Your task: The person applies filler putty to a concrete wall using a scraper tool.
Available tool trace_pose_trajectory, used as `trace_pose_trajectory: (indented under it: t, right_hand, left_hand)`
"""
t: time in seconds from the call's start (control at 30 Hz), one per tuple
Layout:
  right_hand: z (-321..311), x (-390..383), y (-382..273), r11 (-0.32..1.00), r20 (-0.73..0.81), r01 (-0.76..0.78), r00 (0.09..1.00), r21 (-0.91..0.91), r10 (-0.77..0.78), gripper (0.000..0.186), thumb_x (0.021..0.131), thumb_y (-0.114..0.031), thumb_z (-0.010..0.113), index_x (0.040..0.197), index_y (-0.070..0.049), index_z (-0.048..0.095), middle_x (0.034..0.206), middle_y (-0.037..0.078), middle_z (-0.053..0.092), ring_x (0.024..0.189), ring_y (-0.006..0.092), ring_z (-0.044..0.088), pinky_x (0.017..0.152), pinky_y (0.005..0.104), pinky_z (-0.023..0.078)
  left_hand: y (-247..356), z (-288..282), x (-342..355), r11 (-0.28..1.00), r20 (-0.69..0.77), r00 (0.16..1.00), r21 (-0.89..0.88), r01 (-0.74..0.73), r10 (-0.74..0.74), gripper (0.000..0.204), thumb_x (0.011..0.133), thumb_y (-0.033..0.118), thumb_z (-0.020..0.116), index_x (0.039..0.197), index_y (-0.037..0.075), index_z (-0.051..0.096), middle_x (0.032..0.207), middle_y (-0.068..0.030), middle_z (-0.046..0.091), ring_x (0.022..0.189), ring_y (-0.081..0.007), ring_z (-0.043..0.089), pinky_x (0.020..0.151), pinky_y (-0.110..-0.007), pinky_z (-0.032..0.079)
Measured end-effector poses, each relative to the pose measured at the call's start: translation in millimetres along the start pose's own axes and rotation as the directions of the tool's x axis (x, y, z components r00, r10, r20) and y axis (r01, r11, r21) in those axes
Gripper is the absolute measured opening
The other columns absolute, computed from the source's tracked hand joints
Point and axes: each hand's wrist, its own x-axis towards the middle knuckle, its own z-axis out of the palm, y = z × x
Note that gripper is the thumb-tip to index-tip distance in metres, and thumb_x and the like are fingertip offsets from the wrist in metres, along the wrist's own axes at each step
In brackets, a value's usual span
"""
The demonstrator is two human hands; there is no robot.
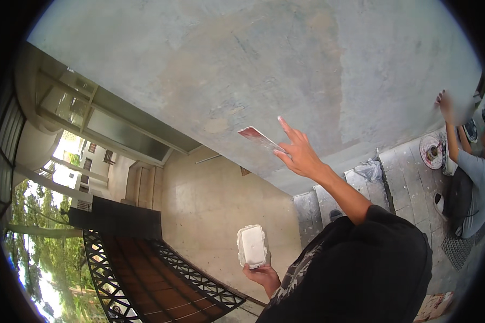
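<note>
My right hand (pixel 302 153) is raised close to the grey wall (pixel 264 70), its index finger stretched out. Between thumb and the other fingers it grips a putty knife (pixel 258 138), whose flat blade looks reddish and widens away from the hand. Whether the blade touches the wall, I cannot tell. Lower down, my left hand (pixel 264 277) supports a small plastic tub (pixel 253 245) with a notched rim from below. White material shows inside the tub. Patches of beige and darker grey mark the wall around the knife.
At the right, another person (pixel 471 183) sits on grey tiled steps (pixel 409 177), one hand raised by the wall. A stained round basin (pixel 432 151) and a crumpled plastic bag (pixel 369 170) lie nearby. A black metal lattice frame (pixel 161 280) stands at lower left, beside the beige floor (pixel 210 199).
</note>
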Motion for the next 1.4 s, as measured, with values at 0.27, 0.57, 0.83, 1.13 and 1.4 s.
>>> trace_pose_trajectory:
  t: [0.27, 0.57, 0.83, 1.13, 1.4]
  right_hand:
    - [5, 75, 33, 0.911, -0.032, -0.047, 0.997, 0.411, 0.066, 0.021, 0.084, -0.015, 0.070, 0.103, -0.005, 0.072, 0.157, 0.022, 0.012, 0.081, 0.0231, 0.065, 0.081, 0.0373, 0.050]
    - [15, 84, 8, 0.746, -0.063, -0.153, 0.966, 0.648, 0.252, 0.027, 0.094, -0.026, 0.061, 0.098, -0.002, 0.072, 0.115, 0.018, 0.059, 0.071, 0.0175, 0.062, 0.070, 0.0317, 0.048]
    - [-2, 189, -103, 0.498, 0.155, -0.014, 0.958, 0.867, -0.243, 0.033, 0.098, -0.030, 0.054, 0.097, -0.001, 0.069, 0.078, 0.003, 0.068, 0.069, 0.0090, 0.059, 0.065, 0.0254, 0.047]
    - [154, -223, 31, 0.555, 0.794, -0.825, 0.408, 0.110, 0.450, 0.040, 0.089, -0.037, 0.059, 0.074, -0.001, 0.067, 0.060, 0.010, 0.062, 0.056, 0.0201, 0.060, 0.055, 0.0373, 0.046]
    - [151, -8, 17, 0.767, 0.633, -0.503, 0.756, 0.397, 0.168, 0.036, 0.092, -0.030, 0.061, 0.081, 0.003, 0.068, 0.063, 0.004, 0.059, 0.058, 0.0101, 0.051, 0.054, 0.0286, 0.040]
  left_hand:
    - [-14, -4, -1, 0.998, -0.094, 0.993, -0.006, -0.068, 0.067, 0.061, 0.085, 0.041, 0.051, 0.134, 0.004, 0.044, 0.133, -0.0120, 0.051, 0.118, -0.0301, 0.053, 0.091, -0.049, 0.049]
    - [-11, -4, 1, 0.996, -0.142, 0.986, 0.004, -0.092, 0.092, 0.060, 0.086, 0.043, 0.051, 0.134, 0.007, 0.044, 0.132, -0.0107, 0.052, 0.116, -0.0301, 0.054, 0.086, -0.049, 0.050]
    - [-15, 12, 6, 0.995, -0.087, 0.994, -0.058, -0.078, 0.073, 0.061, 0.086, 0.039, 0.052, 0.134, 0.004, 0.044, 0.133, -0.0133, 0.051, 0.118, -0.0318, 0.054, 0.091, -0.052, 0.048]
    - [-51, -23, -19, 0.957, -0.353, 0.934, -0.244, -0.158, 0.065, 0.055, 0.084, 0.033, 0.051, 0.131, 0.005, 0.046, 0.131, -0.0129, 0.052, 0.115, -0.0301, 0.057, 0.086, -0.047, 0.053]
    - [-46, -52, -8, 0.943, -0.477, 0.862, -0.174, -0.285, 0.172, 0.039, 0.085, 0.017, 0.053, 0.122, 0.005, 0.054, 0.101, -0.0096, 0.063, 0.080, -0.0205, 0.067, 0.059, -0.032, 0.058]
